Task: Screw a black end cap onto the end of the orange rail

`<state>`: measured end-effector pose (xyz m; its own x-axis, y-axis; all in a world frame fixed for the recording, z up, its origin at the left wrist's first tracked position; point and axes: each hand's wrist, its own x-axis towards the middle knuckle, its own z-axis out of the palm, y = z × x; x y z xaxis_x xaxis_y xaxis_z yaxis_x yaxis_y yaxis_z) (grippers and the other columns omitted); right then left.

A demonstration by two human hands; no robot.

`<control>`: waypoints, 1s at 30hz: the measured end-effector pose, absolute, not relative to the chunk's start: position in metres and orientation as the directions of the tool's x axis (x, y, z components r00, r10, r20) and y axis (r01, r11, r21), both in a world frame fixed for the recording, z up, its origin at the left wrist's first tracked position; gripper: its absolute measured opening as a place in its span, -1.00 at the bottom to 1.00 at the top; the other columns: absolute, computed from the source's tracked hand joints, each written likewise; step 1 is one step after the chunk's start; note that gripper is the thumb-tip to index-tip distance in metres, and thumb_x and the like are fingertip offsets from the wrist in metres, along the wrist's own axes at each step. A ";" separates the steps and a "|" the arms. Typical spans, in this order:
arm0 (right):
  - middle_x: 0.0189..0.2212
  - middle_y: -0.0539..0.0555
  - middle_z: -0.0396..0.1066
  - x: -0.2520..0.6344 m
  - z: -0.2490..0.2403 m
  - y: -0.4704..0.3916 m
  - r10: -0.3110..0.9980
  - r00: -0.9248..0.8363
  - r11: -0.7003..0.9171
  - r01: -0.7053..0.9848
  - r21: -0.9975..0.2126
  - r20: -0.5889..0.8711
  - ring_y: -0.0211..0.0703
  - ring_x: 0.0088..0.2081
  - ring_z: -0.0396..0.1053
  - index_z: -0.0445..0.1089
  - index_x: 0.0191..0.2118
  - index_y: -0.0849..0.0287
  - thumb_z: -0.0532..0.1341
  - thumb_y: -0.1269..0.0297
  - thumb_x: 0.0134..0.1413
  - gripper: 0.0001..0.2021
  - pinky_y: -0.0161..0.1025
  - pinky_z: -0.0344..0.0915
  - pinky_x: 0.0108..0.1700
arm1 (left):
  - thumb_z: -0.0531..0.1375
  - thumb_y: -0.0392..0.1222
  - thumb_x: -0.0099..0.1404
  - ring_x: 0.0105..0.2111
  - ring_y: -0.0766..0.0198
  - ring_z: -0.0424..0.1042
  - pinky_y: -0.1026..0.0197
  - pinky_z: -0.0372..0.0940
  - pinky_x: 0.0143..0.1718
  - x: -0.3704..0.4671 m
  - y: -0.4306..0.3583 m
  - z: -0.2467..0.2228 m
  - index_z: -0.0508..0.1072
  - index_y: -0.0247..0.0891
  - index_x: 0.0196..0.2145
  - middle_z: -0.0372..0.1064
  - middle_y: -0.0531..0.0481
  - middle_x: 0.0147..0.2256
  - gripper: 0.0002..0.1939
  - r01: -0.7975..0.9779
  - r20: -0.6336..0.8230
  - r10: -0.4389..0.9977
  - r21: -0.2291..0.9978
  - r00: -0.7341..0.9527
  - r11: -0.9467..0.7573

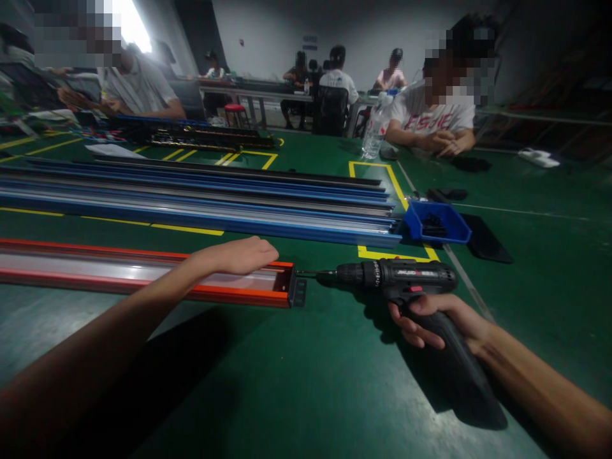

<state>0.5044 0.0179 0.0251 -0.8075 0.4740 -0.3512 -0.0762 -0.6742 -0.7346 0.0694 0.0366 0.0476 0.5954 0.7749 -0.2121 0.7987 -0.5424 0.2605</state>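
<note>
Green tabletop [306,382], orange-edged rail [134,272], silvery inside, black slotted end plate [299,293]

This is a workshop. The big green bench [296,382] has yellow lines [186,229] on it. A drill [415,275] is at the near right. Long blue and black bars [239,207] lie on the left, and a blue bin [459,228] holds small black parts [434,227]. People [337,81] sit on the far side.

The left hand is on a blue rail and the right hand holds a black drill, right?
Wrong colour: the left hand is on an orange rail, as the head view shows. The right hand does hold a black drill.
</note>
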 end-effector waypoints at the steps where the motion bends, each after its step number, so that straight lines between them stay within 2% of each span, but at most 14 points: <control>1: -0.46 0.06 0.51 0.504 0.025 0.018 0.470 -0.812 -0.676 -0.078 -0.732 -0.347 -0.42 -0.64 0.33 0.61 -0.16 0.37 0.31 0.29 0.12 -0.74 -0.36 0.41 -0.34 | -0.09 -0.31 0.52 -0.48 0.28 0.21 0.22 0.11 -0.37 0.068 0.037 0.046 0.20 -0.20 -0.50 0.23 0.07 -0.52 -0.61 0.794 -0.203 0.773 0.258 0.601 -0.550; 21: -0.43 0.08 0.49 0.504 0.027 0.018 0.463 -0.826 -0.662 -0.081 -0.745 -0.322 -0.41 -0.61 0.30 0.60 -0.14 0.37 0.30 0.26 0.13 -0.72 -0.35 0.39 -0.33 | -0.12 -0.27 0.51 -0.49 0.28 0.21 0.22 0.14 -0.40 0.069 0.036 0.048 0.20 -0.20 -0.52 0.21 0.07 -0.53 -0.60 0.791 -0.193 0.774 0.272 0.603 -0.548; 30: -0.41 0.06 0.48 0.503 0.027 0.017 0.456 -0.832 -0.661 -0.081 -0.746 -0.314 -0.47 -0.65 0.21 0.58 -0.14 0.37 0.29 0.27 0.15 -0.74 -0.36 0.37 -0.35 | -0.13 -0.24 0.51 -0.48 0.27 0.26 0.22 0.15 -0.38 0.069 0.037 0.049 0.21 -0.20 -0.52 0.27 0.04 -0.52 -0.59 0.790 -0.194 0.778 0.310 0.597 -0.529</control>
